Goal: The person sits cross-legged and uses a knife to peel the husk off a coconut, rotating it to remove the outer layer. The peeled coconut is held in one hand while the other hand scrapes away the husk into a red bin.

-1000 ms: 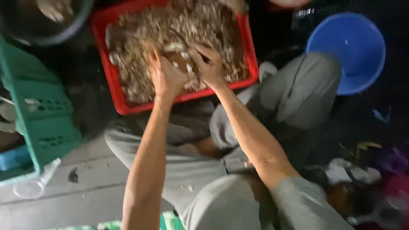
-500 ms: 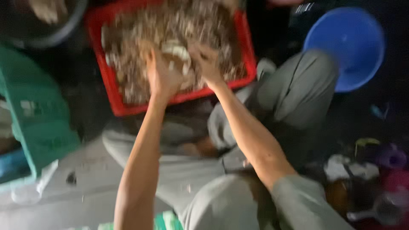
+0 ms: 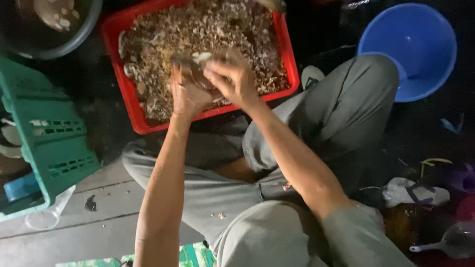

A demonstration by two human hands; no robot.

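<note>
A red plastic tray (image 3: 127, 99) sits on the floor in front of my crossed legs, heaped with brown and pale shell-like bits (image 3: 222, 29). Both hands are pressed together over its near edge. My left hand (image 3: 185, 96) is curled with the fingers pointing up. My right hand (image 3: 233, 79) is closed beside it, touching it. A pale shell piece (image 3: 203, 57) shows between the fingertips of both hands. Motion blur hides the exact grip.
A green slotted crate (image 3: 49, 143) stands at the left and a dark round bowl (image 3: 74, 37) at the top left. A blue basin (image 3: 410, 49) lies at the top right. A white sandal (image 3: 415, 193) and a grey scoop (image 3: 448, 242) lie at the right.
Both hands have lifted slightly off the heap and drawn closer together, closing on a pale piece. The view has shifted a little.
</note>
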